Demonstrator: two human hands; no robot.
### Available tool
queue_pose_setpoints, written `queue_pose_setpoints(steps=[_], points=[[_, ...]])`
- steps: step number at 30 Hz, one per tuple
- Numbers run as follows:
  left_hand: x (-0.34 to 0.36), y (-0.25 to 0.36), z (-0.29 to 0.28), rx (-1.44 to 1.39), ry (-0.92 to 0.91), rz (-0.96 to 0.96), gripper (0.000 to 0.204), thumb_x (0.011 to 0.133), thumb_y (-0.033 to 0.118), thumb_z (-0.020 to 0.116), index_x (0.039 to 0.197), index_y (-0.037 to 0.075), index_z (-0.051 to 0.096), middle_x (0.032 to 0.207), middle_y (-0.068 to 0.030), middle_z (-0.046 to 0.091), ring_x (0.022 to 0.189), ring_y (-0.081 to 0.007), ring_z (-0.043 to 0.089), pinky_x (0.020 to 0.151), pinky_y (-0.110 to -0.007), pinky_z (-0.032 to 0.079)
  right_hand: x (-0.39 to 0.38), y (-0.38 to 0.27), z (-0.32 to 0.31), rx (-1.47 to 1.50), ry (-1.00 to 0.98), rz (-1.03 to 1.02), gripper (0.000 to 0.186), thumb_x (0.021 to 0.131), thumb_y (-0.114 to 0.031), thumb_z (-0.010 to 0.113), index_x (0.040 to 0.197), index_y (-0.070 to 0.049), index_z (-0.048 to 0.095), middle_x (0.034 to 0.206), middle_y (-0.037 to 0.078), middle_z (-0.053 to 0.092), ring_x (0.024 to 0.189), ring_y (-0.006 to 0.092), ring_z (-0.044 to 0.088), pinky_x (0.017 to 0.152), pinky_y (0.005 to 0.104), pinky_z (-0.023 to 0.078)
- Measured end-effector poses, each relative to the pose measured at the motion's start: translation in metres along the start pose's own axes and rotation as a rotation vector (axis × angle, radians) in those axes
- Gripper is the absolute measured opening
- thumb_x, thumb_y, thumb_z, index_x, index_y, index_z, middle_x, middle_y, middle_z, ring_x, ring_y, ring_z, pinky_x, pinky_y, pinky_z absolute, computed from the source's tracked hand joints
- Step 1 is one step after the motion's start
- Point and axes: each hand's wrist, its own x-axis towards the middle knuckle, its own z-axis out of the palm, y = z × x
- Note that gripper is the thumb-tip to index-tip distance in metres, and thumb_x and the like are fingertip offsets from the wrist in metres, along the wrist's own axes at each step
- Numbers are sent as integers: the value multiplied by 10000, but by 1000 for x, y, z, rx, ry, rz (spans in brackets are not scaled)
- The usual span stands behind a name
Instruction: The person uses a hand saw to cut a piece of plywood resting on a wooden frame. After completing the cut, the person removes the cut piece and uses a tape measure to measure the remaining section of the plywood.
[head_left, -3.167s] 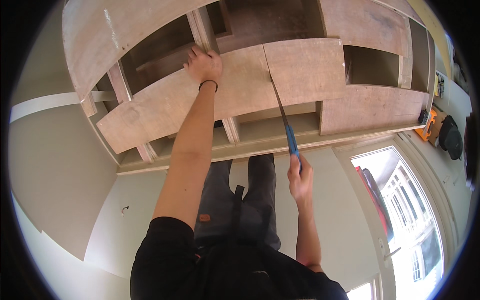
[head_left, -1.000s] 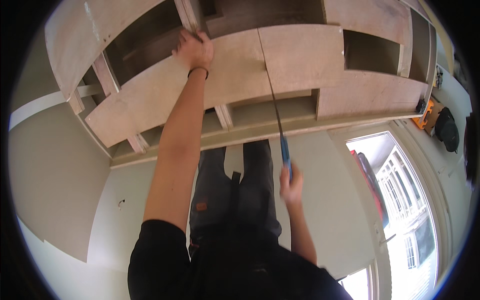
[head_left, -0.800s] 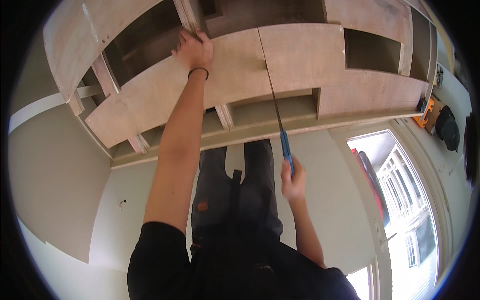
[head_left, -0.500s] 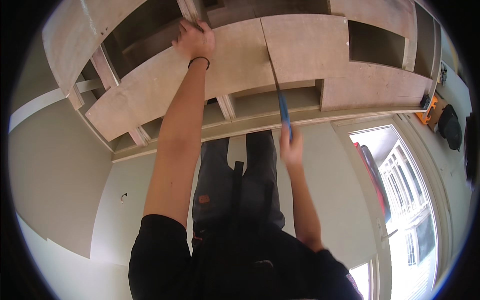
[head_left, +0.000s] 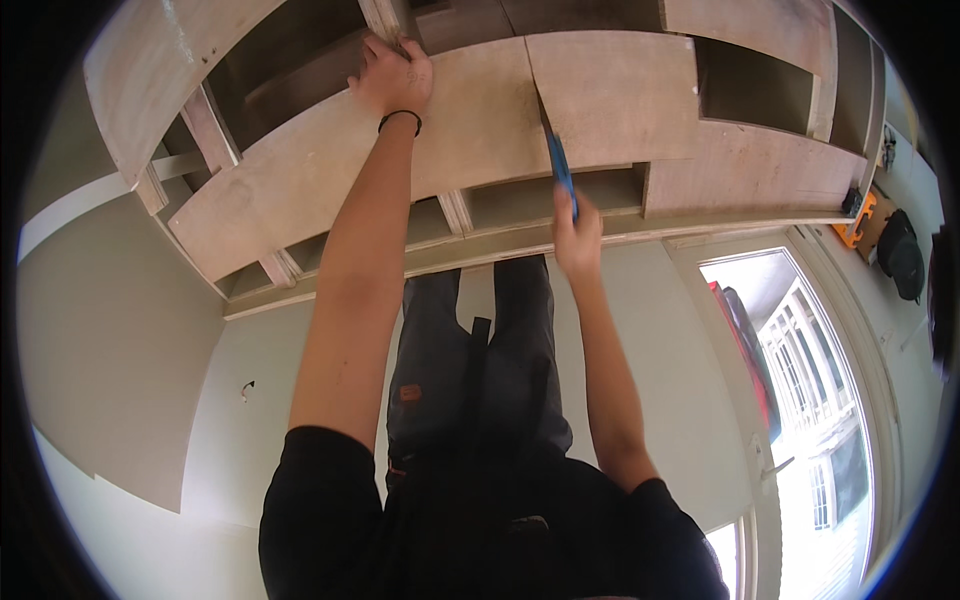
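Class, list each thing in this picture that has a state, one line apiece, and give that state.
Left hand: pressed flat on the left plywood panel.
Right hand: closed around the blue-handled tool.
Blue-handled tool: blade in the seam between panels.
Right plywood panel: butted against the left one.
Window: bright with daylight.

Pale room around the work

A bright window [head_left: 800,400] with white bars fills the right side. Far right, an orange box [head_left: 862,215] lies just beside a black bag [head_left: 900,255]. Pale green walls [head_left: 120,360] spread left, with a small dark mark [head_left: 246,388].
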Motion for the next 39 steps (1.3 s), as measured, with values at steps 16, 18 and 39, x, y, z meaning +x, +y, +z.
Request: queue_pose_setpoints(steps=[16,18,39], points=[[12,-65,-42,39,-163,266,472,995,367,380,862,6,653,701,-202,682,641,-411,660,675,-471,523,-167,36,-19,297,-13,22,587,957,-585,512,752,-37,460,558,-29,427,508,61,400,444,258,282],[15,-83,-53,77,-181,334,531,996,351,380,709,12,670,680,-200,677,619,-397,661,657,-457,529,-172,34,-19,297,-44,45,586,963,-579,505,749,-36,456,558,-24,422,501,64,393,442,259,279],[4,-168,-62,175,-296,148,576,985,320,374,604,27,691,645,-213,666,595,-377,677,645,-457,557,-184,1,40,207,-44,123,419,1012,-340,530,763,-5,502,553,5,443,503,79,422,448,282,316]])
